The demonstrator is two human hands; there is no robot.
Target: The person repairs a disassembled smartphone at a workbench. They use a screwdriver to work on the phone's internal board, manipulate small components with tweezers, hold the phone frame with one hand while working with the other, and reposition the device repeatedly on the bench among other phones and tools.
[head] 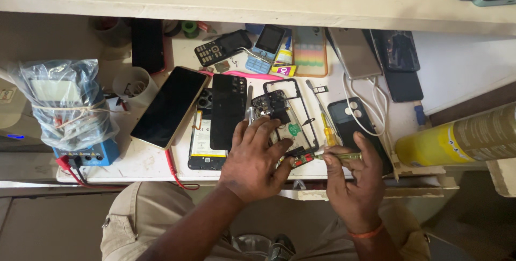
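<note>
An opened smartphone lies on the white work table, its black frame and circuit boards exposed. My left hand rests on its lower part, fingers pressing it down. My right hand grips a small yellow-green screwdriver whose tip points left at a small red and green board at the phone's bottom edge. A black back cover with a camera ring lies just right of the screwdriver.
A gold-edged phone and a black phone lie left of the opened one. Keypad phones, white cables, a yellow spray can, a bagged blue meter with red leads, and a white cup crowd the table.
</note>
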